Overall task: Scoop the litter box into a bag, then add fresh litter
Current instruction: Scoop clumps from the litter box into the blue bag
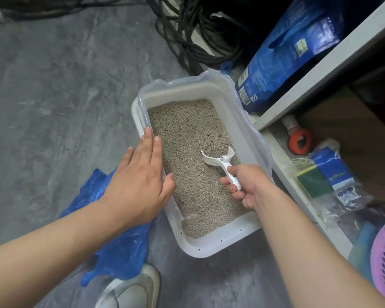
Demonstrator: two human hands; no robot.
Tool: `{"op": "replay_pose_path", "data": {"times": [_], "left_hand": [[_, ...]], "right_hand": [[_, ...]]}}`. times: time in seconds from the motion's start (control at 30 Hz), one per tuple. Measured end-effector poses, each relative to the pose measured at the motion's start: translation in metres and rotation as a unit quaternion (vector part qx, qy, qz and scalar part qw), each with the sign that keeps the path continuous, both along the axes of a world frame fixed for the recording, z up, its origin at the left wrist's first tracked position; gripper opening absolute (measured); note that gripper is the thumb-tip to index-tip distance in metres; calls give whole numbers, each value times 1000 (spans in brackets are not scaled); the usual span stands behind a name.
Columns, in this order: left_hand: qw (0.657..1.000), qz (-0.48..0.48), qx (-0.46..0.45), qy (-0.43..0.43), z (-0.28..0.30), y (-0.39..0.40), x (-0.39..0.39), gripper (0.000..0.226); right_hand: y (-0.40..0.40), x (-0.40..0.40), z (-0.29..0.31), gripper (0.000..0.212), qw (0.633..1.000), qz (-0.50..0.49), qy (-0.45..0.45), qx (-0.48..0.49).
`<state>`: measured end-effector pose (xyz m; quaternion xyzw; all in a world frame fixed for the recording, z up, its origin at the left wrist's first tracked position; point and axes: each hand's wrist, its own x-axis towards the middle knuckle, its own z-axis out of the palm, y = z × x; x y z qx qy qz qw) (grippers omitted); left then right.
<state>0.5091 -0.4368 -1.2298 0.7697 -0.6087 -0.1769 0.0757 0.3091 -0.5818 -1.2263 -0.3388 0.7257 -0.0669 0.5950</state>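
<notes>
Litter box (211,247): white tray on the floor, beside a shelf unit, filled with grey litter (187,134).
Right hand (247,185): fingers clamped on the handle of the white scoop (220,160), its blade resting in the litter, probably to begin sifting.
Left hand (140,181): fingers apart, flat on the box's left rim, seemingly to steady it.
Blue bag (120,252): lies crumpled just left of the box, within reach for waste.
Litter sack (282,54): blue, leaning on the shelf, likely fresh supply.

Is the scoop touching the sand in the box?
Touching. In the head view, the scoop, held by the right hand, has its front edge dug into the litter.
</notes>
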Motion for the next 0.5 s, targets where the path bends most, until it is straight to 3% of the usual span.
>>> {"op": "replay_pose_path", "data": {"times": [0.5], "left_hand": [[1000, -5, -8, 22, -6, 1, 2, 86]], "right_hand": [[-42, 62, -20, 18, 999, -17, -32, -24]]}}
